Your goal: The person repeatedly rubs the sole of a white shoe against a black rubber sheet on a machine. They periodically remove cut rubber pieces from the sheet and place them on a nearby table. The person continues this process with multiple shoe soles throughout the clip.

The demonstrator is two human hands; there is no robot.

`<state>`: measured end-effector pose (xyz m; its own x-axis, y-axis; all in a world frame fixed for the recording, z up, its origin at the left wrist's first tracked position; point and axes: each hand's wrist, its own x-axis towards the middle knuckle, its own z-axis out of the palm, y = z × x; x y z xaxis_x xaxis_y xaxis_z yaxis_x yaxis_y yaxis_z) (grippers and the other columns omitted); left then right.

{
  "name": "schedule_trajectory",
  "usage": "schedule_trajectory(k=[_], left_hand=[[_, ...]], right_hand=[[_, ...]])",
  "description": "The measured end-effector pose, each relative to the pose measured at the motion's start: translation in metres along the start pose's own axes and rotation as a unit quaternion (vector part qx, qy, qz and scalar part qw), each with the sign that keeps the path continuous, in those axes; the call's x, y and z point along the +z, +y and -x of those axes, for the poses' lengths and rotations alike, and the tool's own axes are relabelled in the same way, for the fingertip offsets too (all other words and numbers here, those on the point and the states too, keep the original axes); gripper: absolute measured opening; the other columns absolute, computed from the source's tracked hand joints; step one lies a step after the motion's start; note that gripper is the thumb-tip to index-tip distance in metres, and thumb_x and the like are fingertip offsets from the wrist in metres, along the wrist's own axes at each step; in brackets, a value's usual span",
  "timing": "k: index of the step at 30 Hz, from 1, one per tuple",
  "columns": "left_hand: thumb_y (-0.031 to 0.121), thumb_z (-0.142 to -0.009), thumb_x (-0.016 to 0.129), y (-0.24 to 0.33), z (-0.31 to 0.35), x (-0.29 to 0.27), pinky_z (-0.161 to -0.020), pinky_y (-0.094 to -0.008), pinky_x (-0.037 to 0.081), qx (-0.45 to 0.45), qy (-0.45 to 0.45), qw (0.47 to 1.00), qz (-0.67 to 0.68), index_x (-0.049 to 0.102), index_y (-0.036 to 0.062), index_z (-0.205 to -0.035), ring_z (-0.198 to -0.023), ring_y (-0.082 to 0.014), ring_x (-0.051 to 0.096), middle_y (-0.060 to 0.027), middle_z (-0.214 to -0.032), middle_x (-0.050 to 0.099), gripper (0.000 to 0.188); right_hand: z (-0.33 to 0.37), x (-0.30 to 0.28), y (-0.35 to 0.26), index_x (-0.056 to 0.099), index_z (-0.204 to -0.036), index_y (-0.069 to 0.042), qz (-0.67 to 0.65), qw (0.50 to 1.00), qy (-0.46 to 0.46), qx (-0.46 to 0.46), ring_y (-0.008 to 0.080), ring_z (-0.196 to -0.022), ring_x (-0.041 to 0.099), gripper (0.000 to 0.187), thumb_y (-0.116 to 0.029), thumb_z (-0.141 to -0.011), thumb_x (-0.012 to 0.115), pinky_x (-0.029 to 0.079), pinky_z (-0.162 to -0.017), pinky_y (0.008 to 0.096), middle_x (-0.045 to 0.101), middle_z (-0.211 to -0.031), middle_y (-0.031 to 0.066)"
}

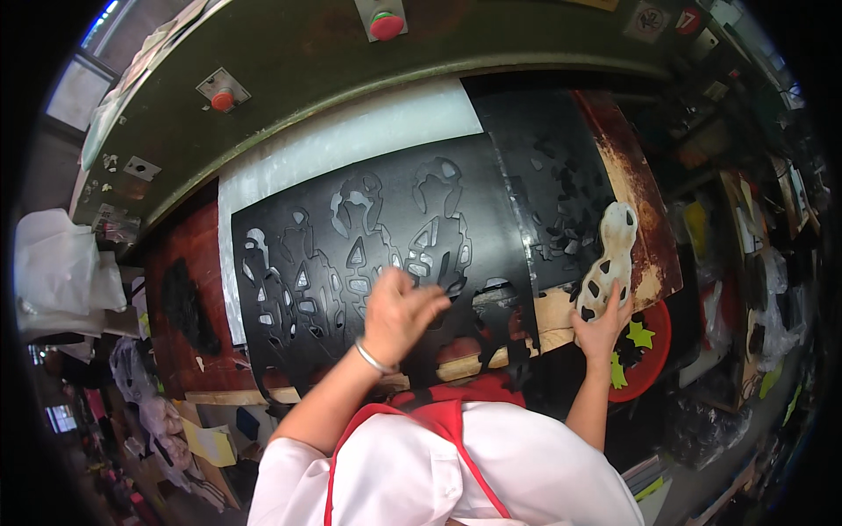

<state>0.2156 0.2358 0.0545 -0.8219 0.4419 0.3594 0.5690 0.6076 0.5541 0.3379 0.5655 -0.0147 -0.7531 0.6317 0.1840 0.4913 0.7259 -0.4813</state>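
Observation:
A large black sheet (481,206) lies in front of me, with several sole-shaped outlines and small openings cut through it. My left hand (395,316), a bracelet at its wrist, is over the near middle of the sheet. Its thumb and fingers are apart, and I see nothing held in it. At the right, my right hand (603,326) grips the near end of a pale, sole-shaped cutting die (617,230) with several holes in it. The die's far end reaches over a darker board strewn with small black scraps (561,232).
A green machine beam (298,61) with red push buttons (386,26) crosses the far side. Beneath the sheet shows a pale board (351,131). Right of my right hand stands a red bowl (664,346) holding yellow-green and black pieces. Black scrap (189,307) lies at left.

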Motion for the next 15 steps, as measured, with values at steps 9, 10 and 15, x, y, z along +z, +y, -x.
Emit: schedule_trajectory(k=[9, 10, 15], left_hand=[[0.02, -0.093, 0.066, -0.061, -0.201, -0.137, -0.067, -0.0196, 0.046, 0.016, 0.303, 0.944, 0.131, 0.074, -0.0007, -0.091, -0.075, -0.0041, 0.058, -0.0009, -0.082, 0.07, 0.022], [0.023, -0.091, 0.067, -0.067, -0.213, -0.151, -0.062, -0.0193, 0.045, 0.021, 0.308, 0.942, 0.131, 0.075, 0.0012, -0.091, -0.068, -0.0034, 0.057, 0.0008, -0.076, 0.069, 0.023], [0.031, -0.089, 0.071, -0.079, -0.237, -0.216, -0.057, -0.0205, 0.043, -0.042, 0.391, 0.918, 0.046, 0.074, 0.0015, -0.096, -0.061, -0.0034, 0.054, 0.0008, -0.069, 0.064, 0.03]], right_hand=[[0.049, 0.001, -0.151, 0.059, -0.118, 0.002, -0.378, 0.88, -0.173, -0.229, 0.0244, -0.081, 0.065, 0.046, -0.009, -0.076, 0.074, 0.055, -0.071, 0.0368, 0.061, -0.112, 0.0162], [0.058, 0.002, -0.165, 0.059, -0.117, 0.001, -0.391, 0.856, -0.226, -0.251, 0.0276, -0.081, 0.066, 0.045, -0.014, -0.078, 0.075, 0.055, -0.07, 0.0374, 0.062, -0.11, 0.016], [0.076, 0.022, -0.195, 0.062, -0.103, 0.0, -0.288, 0.865, -0.32, -0.259, 0.0371, -0.086, 0.066, 0.039, -0.035, -0.086, 0.068, 0.053, -0.074, 0.0448, 0.065, -0.104, 0.0182]])
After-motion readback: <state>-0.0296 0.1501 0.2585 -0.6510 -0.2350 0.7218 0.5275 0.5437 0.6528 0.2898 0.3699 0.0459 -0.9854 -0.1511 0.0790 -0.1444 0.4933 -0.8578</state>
